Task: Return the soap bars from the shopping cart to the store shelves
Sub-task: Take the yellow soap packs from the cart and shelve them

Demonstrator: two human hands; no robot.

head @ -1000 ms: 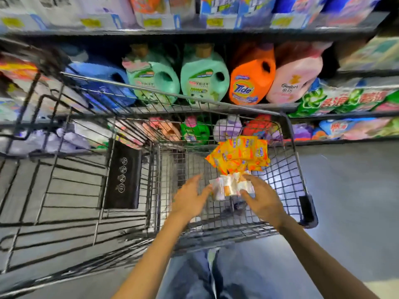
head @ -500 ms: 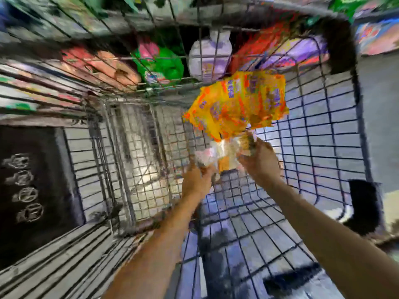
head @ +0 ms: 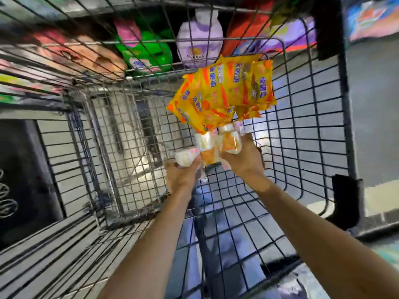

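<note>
Looking straight down into a wire shopping cart (head: 345, 100), both bare forearms stretched forward over its mesh bottom. Gripping a white-wrapped soap bar (head: 186, 159) in the left hand (head: 181, 179), fingers curled round its near end. Gripping an orange soap bar (head: 230, 143) in clear wrap with the right hand (head: 245, 166), thumb and fingers clamped round its lower half. Holding a 3rd bar (head: 206, 148), white and orange, wedged between those 2; cannot tell which hand bears it. Holding all 3 inside the basket, about its middle and toward the right wall; cannot tell whether lifted off the mesh or resting on it. Just beyond the hands, a fanned bunch of yellow soap packs (head: 226, 91) with blue lettering and orange patches, lower ends overlapping the clear-wrapped bars, upper ends spread toward the cart's far wall. Too blurred to count the packs. Beyond the far wall, seen through the wires: a lilac bottle (head: 198, 39), a green bottle (head: 144, 50) with a pink cap just to its left, a peach-pink bottle (head: 86, 58) further left, and red and purple pouches (head: 287, 37) to the right, all smeared. On the cart's near right corner, a black plastic bumper (head: 345, 201). At the left edge, a black panel (head: 26, 169) with white looped symbols, beside the folded wire flap (head: 121, 152). Right of the cart, grey floor (head: 373, 117). Under the forearms, through the mesh, blurred blue fabric (head: 218, 234).
</note>
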